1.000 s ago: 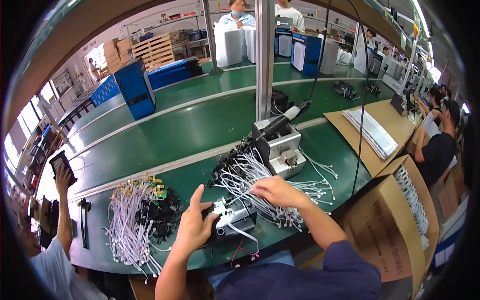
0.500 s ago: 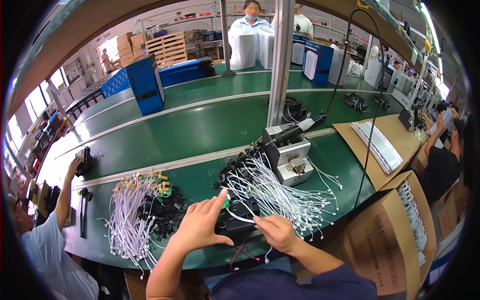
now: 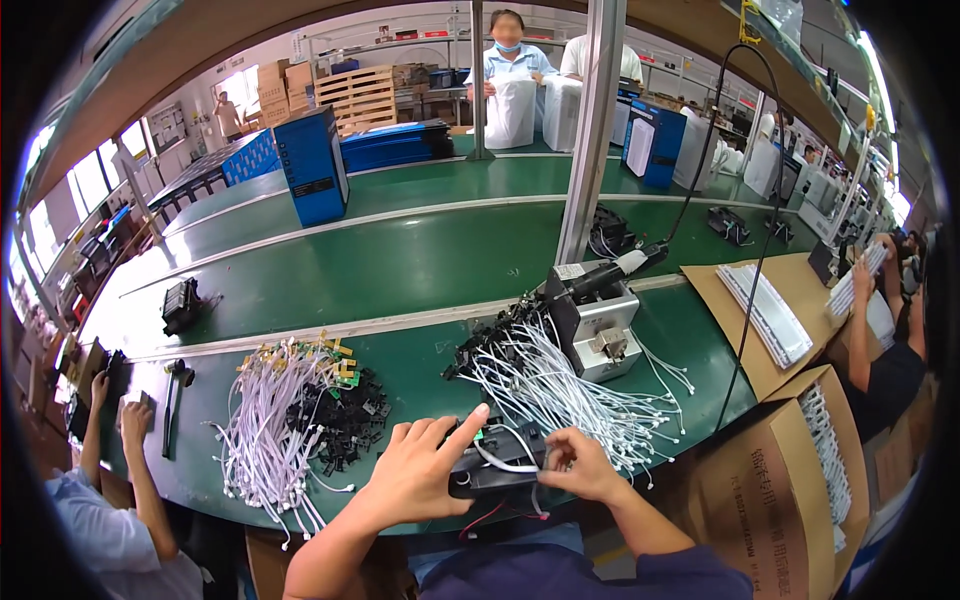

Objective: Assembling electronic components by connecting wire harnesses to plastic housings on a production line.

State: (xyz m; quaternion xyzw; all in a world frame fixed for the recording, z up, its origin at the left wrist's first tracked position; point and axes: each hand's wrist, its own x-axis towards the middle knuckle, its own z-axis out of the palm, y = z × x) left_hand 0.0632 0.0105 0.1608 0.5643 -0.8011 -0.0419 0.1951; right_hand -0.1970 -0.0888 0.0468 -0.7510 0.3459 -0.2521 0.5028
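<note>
One black housing (image 3: 508, 482) by table's (image 3: 415, 375) near edge; left hand (image 3: 422, 470) clasping its left end, right hand (image 3: 582, 466) beside white cable (image 3: 512, 466), can't tell if pinching; best brace housing, guide cable without tugging

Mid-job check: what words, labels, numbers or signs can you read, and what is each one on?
Large brown carton: dark printed characters and lines; wording not copied out.
Standing blue box: pale markings, too small to read.
Blue box farther right: markings, too small to read.
Metal fixture: pale label on top, too small to read.
Black housing: no text I can make out.
</note>
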